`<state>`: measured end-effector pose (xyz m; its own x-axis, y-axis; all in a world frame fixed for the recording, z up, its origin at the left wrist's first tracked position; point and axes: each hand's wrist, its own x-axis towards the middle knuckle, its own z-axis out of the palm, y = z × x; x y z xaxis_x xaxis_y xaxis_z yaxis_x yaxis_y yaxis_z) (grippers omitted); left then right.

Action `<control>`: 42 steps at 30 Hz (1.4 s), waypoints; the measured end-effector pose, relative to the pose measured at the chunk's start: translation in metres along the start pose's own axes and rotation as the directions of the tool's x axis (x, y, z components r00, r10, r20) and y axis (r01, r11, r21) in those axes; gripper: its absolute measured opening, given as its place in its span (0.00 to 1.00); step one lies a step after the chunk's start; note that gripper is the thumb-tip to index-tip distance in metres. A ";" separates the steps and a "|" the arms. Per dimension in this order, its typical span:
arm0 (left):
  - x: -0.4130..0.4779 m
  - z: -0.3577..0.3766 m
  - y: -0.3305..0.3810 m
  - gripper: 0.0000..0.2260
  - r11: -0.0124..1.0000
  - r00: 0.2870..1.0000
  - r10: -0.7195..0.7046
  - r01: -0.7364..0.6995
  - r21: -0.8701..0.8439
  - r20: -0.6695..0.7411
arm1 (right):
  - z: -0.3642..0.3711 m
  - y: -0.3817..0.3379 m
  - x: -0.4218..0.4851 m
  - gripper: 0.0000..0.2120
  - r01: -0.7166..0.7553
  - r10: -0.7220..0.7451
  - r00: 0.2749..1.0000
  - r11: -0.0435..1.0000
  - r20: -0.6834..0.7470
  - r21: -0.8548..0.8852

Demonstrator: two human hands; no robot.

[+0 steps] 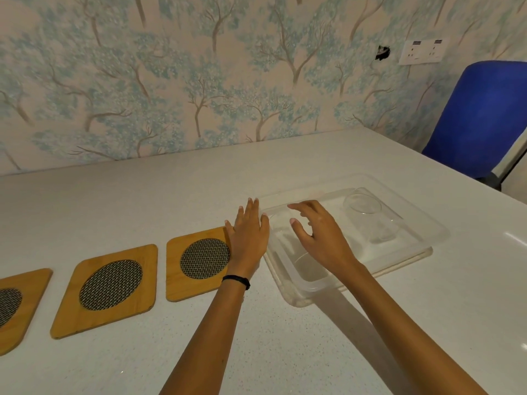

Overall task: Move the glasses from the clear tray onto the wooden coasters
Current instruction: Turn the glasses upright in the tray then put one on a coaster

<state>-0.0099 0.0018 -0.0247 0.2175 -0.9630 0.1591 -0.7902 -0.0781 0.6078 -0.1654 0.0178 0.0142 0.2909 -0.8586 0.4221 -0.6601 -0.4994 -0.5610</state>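
Observation:
A clear plastic tray [422, 243] lies on the white table to the right of centre. Inside it a clear glass [368, 215] stands at the right end, and a second glass [309, 262] shows faintly near the front, partly behind my right hand. My right hand [319, 235] hovers over the tray's left half, fingers spread and curved, holding nothing. My left hand [249, 232] lies flat with fingers apart at the tray's left edge, covering the right side of the nearest wooden coaster [196, 263]. Two more wooden coasters [109, 289] [17, 306] lie in a row to the left.
The white table [285, 337] runs back to a wallpapered wall. A blue chair [484, 118] stands past the table's far right corner. A wall socket [422, 51] sits above it.

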 end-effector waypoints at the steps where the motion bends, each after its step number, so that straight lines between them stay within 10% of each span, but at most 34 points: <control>1: 0.000 0.001 0.000 0.23 1.000 1.000 -0.001 0.001 0.003 0.001 | 0.001 -0.001 0.005 0.17 -0.001 0.001 1.000 1.000 0.016 -0.029; 19: 0.001 0.004 -0.003 0.22 1.000 0.999 0.001 -0.001 -0.009 -0.036 | 0.029 0.007 0.063 0.28 -0.306 0.382 0.819 0.922 0.428 -0.237; 42: -0.001 0.000 0.000 0.22 1.000 1.000 -0.006 0.006 0.010 -0.014 | -0.014 -0.003 0.038 0.30 -0.276 0.269 0.953 0.961 0.140 0.031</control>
<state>-0.0102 0.0028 -0.0246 0.2301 -0.9588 0.1667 -0.7949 -0.0863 0.6006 -0.1617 -0.0119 0.0419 0.1965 -0.9688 0.1511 -0.6927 -0.2463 -0.6779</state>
